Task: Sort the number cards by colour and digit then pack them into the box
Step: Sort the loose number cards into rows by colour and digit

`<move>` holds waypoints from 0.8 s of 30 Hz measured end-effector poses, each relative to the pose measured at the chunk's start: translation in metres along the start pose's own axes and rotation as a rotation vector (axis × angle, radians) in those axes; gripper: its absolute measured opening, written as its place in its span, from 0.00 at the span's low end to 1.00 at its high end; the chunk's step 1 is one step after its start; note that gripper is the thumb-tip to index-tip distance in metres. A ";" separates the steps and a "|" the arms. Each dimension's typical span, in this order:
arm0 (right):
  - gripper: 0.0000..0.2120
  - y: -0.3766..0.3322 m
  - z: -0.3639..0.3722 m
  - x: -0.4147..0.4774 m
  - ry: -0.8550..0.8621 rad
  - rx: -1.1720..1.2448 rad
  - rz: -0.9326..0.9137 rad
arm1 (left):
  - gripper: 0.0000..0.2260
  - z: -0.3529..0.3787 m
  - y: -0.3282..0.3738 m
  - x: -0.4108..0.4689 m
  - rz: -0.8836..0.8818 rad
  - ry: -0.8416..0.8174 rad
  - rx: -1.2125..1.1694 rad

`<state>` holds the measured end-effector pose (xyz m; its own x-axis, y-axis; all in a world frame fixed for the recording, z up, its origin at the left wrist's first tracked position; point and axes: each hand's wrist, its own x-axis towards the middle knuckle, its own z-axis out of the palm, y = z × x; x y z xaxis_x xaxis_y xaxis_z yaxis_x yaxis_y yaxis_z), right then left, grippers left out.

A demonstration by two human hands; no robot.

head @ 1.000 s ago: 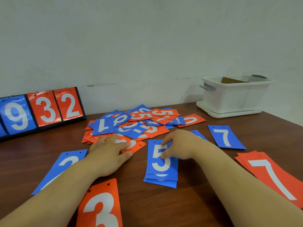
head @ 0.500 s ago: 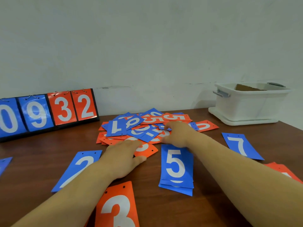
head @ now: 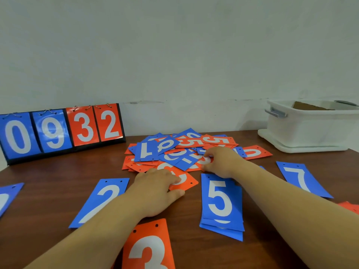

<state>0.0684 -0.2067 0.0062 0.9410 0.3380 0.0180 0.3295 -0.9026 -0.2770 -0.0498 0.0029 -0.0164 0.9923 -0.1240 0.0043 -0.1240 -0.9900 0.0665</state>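
Since pile (head: 174, 150) is mixed, L hand (head: 157, 191): flat, pinning orange card (head: 188, 183).
R hand (head: 221, 162): fingers curled into pile; grip can't tell.
Blue 5s (head: 221, 204): stacked aside.

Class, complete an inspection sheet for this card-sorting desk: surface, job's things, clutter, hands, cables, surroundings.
Surface: brown wooden table, cards spread over it.
Job's things: mixed pile of blue and orange cards at centre; blue 5 stack, blue 2 card, blue 7 card and orange 3 card laid out nearer; white box at far right, something brown inside.
Clutter: scoreboard stand showing 0 9 3 2, far left.
Hands: left hand rests fingers on an orange card at the pile's near edge; right hand reaches into the pile, grip unclear.
Cables: nothing seen.
Surroundings: plain pale wall.
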 end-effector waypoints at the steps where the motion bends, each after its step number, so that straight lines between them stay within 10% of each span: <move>1: 0.25 -0.003 0.000 -0.002 0.022 0.015 -0.017 | 0.26 0.000 -0.001 -0.001 -0.003 -0.018 0.000; 24: 0.31 -0.072 0.008 -0.009 -0.152 0.003 -0.138 | 0.16 -0.009 -0.016 -0.010 -0.240 0.095 -0.085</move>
<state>0.0354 -0.1431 0.0181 0.8646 0.4946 -0.0890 0.4537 -0.8444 -0.2849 -0.0573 0.0210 -0.0089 0.9897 0.1240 0.0714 0.1114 -0.9808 0.1602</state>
